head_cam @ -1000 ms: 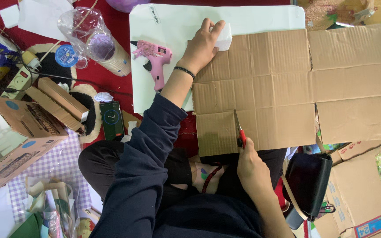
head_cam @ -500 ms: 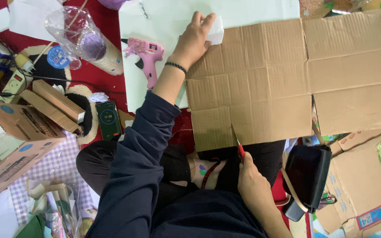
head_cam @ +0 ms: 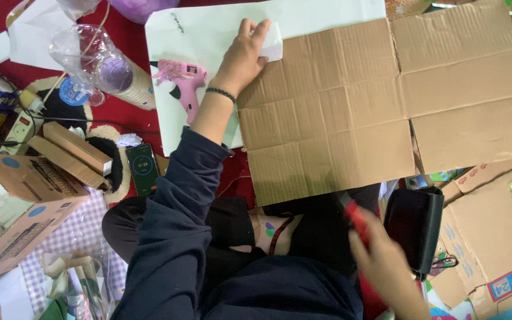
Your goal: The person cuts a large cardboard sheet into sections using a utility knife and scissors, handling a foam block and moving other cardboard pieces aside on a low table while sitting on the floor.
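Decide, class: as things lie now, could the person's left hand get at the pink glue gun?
Probably yes. The left hand presses on the flattened cardboard corner, and the pink glue gun lies right beside its wrist on the white sheet, with nothing between them. The hand would have to let go of the cardboard first.

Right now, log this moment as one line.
left hand: pressing flattened cardboard | right hand: holds red cutter, off cardboard | pink glue gun: idle

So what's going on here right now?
A person sits on the floor with a flattened cardboard box laid out in front of them. The left hand presses down its top corner, while the right hand holds a red cutter near the lap, off the cardboard. A pink glue gun lies nearby on white paper.
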